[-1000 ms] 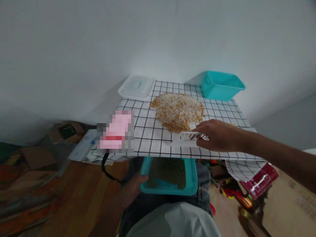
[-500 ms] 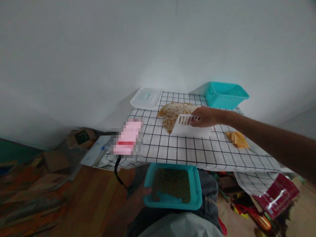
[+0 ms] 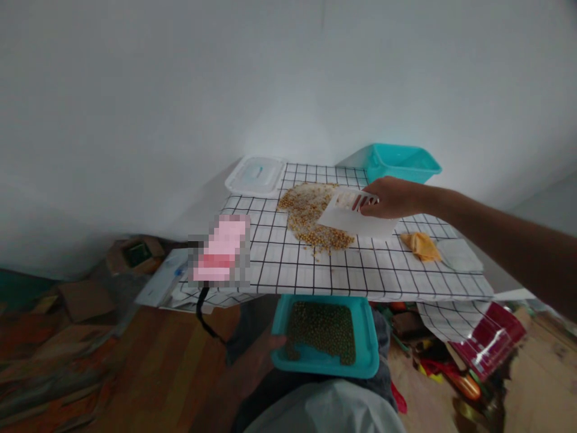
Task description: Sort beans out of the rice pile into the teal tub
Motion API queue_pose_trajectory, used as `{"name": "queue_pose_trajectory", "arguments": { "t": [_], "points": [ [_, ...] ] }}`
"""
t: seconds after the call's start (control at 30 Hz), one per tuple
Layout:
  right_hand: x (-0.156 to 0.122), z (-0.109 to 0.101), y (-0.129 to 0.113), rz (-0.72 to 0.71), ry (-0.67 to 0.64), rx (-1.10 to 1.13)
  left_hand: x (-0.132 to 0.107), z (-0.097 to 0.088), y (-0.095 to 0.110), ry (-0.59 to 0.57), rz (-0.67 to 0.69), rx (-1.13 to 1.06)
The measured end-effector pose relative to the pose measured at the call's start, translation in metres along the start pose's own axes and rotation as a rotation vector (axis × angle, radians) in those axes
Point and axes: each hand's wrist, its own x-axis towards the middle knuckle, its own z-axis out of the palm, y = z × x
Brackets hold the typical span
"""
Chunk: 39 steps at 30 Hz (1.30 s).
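Note:
My right hand (image 3: 394,197) is closed around the slotted end of a white plastic scraper (image 3: 354,219). The scraper is tilted over a pile of yellow grains mixed with pale, fine bits (image 3: 302,210), spread on the checked tablecloth (image 3: 288,264). Down at my lap, my left hand (image 3: 265,355) grips the left rim of a teal tub (image 3: 370,346); its fingers are partly hidden and dim. Small greenish-brown beans (image 3: 322,328) cover most of the tub's bottom, with a bare patch at the near side.
A white lid (image 3: 256,175) lies at the back left, and another teal tub (image 3: 401,162) stands at the back right. A blurred pink item (image 3: 220,246) rests on the left edge. To the right are a yellow cloth (image 3: 421,246) and a maroon packet (image 3: 489,340) below the table.
My right hand has raised and tilted the scraper, uncovering yellow grains at the pile's near side. The tub on my lap appears slightly further right as the view shifts.

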Motion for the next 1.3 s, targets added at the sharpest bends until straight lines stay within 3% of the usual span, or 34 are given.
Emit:
{"name": "queue_pose_trajectory", "arguments": {
  "t": [0.1, 0.23, 0.4, 0.53, 0.77, 0.93, 1.03, 1.13, 1.2, 1.3],
  "points": [
    [-0.002, 0.008, 0.011, -0.162, -0.097, 0.009, 0.003, 0.006, -0.001, -0.009, 0.010, 0.010],
    [-0.005, 0.019, 0.016, -0.243, -0.155, 0.008, 0.004, 0.010, 0.002, 0.004, 0.020, 0.021],
    [-0.012, 0.034, -0.007, -0.443, -0.148, 0.011, 0.004, 0.010, 0.007, -0.010, 0.024, 0.040],
    [-0.013, 0.043, -0.028, -0.525, -0.161, -0.023, 0.005, 0.007, 0.003, -0.016, 0.001, 0.021],
    [-0.020, 0.045, -0.035, -0.641, -0.269, 0.033, 0.007, 0.003, -0.006, -0.018, -0.009, 0.000],
    [-0.033, 0.032, -0.013, -0.688, -0.252, 0.061, 0.010, 0.010, -0.002, -0.024, 0.003, 0.004],
    [-0.048, 0.012, 0.017, -0.554, -0.155, 0.025, 0.016, 0.016, -0.001, -0.046, -0.019, 0.015],
    [-0.075, 0.000, 0.057, -0.204, -0.068, -0.137, 0.024, 0.018, -0.003, -0.078, -0.040, 0.027],
    [-0.099, 0.002, 0.084, 0.010, -0.084, -0.176, 0.032, 0.016, -0.009, -0.119, -0.060, 0.022],
    [-0.136, 0.020, 0.116, 0.214, -0.176, -0.039, 0.043, 0.013, -0.018, -0.179, -0.101, -0.034]
  ]
}}
